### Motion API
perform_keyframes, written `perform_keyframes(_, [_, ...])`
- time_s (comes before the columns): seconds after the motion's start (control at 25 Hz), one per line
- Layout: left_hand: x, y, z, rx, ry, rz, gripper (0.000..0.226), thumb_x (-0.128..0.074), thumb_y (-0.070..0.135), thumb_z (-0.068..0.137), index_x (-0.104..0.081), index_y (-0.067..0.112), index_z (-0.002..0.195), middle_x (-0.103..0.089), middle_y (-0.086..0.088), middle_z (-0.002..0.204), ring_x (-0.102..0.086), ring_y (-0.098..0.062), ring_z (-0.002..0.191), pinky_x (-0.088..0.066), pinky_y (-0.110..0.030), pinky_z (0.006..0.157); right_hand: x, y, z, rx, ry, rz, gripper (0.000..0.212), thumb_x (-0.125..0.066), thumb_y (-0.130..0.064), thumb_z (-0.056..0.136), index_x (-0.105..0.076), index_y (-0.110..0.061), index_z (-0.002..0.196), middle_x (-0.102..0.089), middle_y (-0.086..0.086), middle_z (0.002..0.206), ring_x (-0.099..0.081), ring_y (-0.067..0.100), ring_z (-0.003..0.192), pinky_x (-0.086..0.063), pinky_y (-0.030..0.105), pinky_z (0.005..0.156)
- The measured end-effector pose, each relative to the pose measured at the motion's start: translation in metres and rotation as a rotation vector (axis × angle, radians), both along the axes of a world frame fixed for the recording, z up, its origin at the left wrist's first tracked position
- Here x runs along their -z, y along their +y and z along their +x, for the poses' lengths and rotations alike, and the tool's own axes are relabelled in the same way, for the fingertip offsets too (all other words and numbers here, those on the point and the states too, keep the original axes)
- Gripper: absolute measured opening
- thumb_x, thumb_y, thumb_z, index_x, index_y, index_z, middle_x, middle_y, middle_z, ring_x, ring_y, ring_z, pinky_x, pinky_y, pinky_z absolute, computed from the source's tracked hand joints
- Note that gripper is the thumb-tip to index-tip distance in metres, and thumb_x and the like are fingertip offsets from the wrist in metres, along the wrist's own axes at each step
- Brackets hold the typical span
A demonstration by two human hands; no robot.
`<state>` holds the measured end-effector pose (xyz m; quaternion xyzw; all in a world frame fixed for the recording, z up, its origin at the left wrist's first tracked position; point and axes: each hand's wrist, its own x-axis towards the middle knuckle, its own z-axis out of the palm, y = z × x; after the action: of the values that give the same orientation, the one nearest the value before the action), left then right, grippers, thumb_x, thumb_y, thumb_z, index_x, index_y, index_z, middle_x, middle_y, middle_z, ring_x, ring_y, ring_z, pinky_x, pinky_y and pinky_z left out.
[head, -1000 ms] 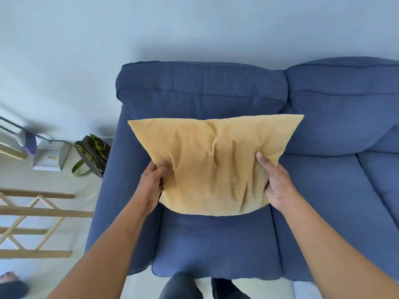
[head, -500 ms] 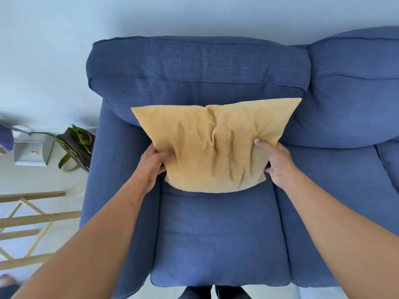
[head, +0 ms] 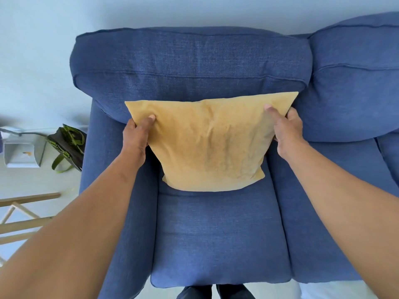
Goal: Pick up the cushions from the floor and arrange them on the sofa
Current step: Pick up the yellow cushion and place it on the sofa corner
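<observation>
A mustard-yellow cushion point(head: 210, 145) leans against the back cushion of the blue sofa point(head: 218, 234), its lower edge resting on the leftmost seat. My left hand point(head: 137, 134) grips the cushion near its upper left corner, thumb on the front face. My right hand point(head: 285, 128) holds the upper right corner the same way, fingers wrapped behind the fabric. Both arms reach forward over the seat.
The sofa's left armrest point(head: 97, 169) borders the seat. On the floor to the left lie a dark bag with green straps point(head: 67, 145) and a white box point(head: 21, 152). A wooden rack point(head: 21, 212) stands at the lower left. A second back cushion point(head: 354, 83) is at right.
The cushion has gone down and back onto the seat against the backrest. Both hands shifted from its lower sides up to its top corners. The view has moved closer to the sofa.
</observation>
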<state>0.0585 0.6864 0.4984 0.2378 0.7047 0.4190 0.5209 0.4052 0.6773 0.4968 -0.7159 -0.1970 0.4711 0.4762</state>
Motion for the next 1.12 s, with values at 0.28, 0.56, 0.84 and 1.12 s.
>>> perform_keyframes(0.28, [0.0, 0.017, -0.004, -0.022, 0.323, 0.017, 0.018, -0.078, 0.036, 0.09, -0.071, 0.025, 0.078, -0.071, 0.011, 0.084, -0.068, -0.011, 0.084, -0.061, -0.033, 0.086, 0.005, 0.034, 0.024, -0.058, -0.329, -0.118, 0.025, -0.076, -0.031, 0.093, -0.064, -0.013, 0.081, -0.064, -0.001, 0.09, -0.059, 0.017, 0.083, -0.05, 0.031, 0.073])
perform_keyframes(0.56, [-0.009, 0.009, -0.007, -0.051, 0.283, 0.009, 0.025, -0.069, 0.04, 0.096, -0.067, 0.025, 0.076, -0.064, 0.012, 0.083, -0.06, -0.009, 0.08, -0.053, -0.031, 0.08, -0.004, 0.018, 0.025, -0.133, -0.413, -0.17, 0.041, -0.069, -0.039, 0.097, -0.049, -0.022, 0.065, -0.057, -0.005, 0.079, -0.054, 0.018, 0.077, -0.045, 0.033, 0.072])
perform_keyframes(0.84, [-0.051, -0.059, 0.022, -0.118, 0.604, 0.052, 0.034, -0.048, 0.032, 0.1, -0.051, 0.012, 0.072, -0.048, -0.003, 0.069, -0.046, -0.02, 0.062, -0.041, -0.054, 0.072, -0.036, -0.051, 0.019, -0.198, -0.417, -0.138, 0.037, -0.059, -0.037, 0.101, -0.072, -0.007, 0.117, -0.076, 0.009, 0.113, -0.067, 0.034, 0.114, -0.055, 0.052, 0.104])
perform_keyframes(1.12, [-0.051, -0.147, 0.089, 0.371, 0.604, 0.104, 0.039, -0.048, 0.034, 0.107, -0.06, 0.015, 0.139, -0.067, 0.001, 0.135, -0.061, -0.02, 0.126, -0.048, -0.036, 0.097, -0.057, -0.165, 0.019, -0.39, -0.534, -0.168, 0.058, -0.05, -0.041, 0.109, -0.044, -0.012, 0.159, -0.046, 0.009, 0.166, -0.036, 0.027, 0.156, -0.034, 0.043, 0.122])
